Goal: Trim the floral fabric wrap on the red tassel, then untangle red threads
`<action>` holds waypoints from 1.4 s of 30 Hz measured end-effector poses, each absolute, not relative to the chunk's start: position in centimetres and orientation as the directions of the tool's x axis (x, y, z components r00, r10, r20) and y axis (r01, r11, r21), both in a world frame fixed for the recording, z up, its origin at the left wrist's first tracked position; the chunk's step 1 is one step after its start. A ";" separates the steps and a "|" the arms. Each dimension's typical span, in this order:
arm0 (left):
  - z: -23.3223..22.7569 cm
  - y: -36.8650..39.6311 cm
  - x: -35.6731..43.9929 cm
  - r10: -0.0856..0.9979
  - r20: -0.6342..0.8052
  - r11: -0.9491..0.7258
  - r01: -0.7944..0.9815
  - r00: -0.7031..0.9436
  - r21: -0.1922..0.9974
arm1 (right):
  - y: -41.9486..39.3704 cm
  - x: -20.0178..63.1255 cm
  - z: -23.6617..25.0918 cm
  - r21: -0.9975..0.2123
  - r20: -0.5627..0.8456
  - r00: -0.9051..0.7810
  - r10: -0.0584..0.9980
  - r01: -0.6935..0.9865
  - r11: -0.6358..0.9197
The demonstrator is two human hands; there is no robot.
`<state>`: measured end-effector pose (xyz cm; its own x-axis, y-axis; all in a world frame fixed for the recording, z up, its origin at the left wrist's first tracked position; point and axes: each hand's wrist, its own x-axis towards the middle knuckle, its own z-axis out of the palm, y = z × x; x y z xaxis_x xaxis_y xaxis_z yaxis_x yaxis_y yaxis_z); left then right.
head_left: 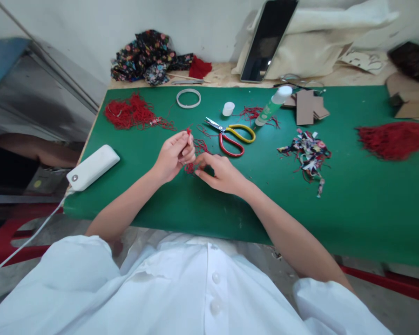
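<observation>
both hands pinch one small bundle of red threads (pixel 194 156): left hand (pixel 172 156) lifts its top end, right hand (pixel 220 173) presses its base down, keeping it taut; scissors (pixel 230 135) lie just beyond.

Green-covered work table (pixel 352 218), pale wood showing along its far edge, pushed against a plain white wall (pixel 101 28). Grey concrete floor (pixel 398 311) beneath, red frame rails (pixel 387 279) low down. Metal-faced unit (pixel 28 97) stands to the left. Even, soft light, no hard shadows.
</observation>
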<state>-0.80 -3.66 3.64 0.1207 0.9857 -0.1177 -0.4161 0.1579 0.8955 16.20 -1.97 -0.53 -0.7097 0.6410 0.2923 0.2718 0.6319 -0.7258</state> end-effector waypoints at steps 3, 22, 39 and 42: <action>4.2 -3.1 -1.7 0.991 -0.132 0.129 -0.430 0.022 0.893 | -1.9 16.3 -0.4 -0.720 0.269 -0.713 0.648 0.297 0.627; 5.5 -2.4 -3.2 0.976 -0.156 0.084 -0.402 -0.150 0.912 | -1.0 17.4 0.2 -0.496 0.164 -0.625 0.763 0.617 0.611; 4.1 -2.7 -2.2 0.988 -0.153 0.148 -0.390 0.019 0.909 | -1.8 14.6 -2.7 -0.245 0.184 -0.650 0.737 0.696 0.675; 3.8 -2.7 -2.0 0.989 -0.141 0.144 -0.382 0.036 0.913 | -1.5 14.7 -2.9 -0.307 0.210 -0.631 0.747 0.682 0.663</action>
<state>-1.95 -2.72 3.76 0.0359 0.9893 -0.1411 -0.3815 0.1440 0.9131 14.69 -1.54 -2.87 -0.6311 0.7466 0.2105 0.6822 0.6634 -0.3075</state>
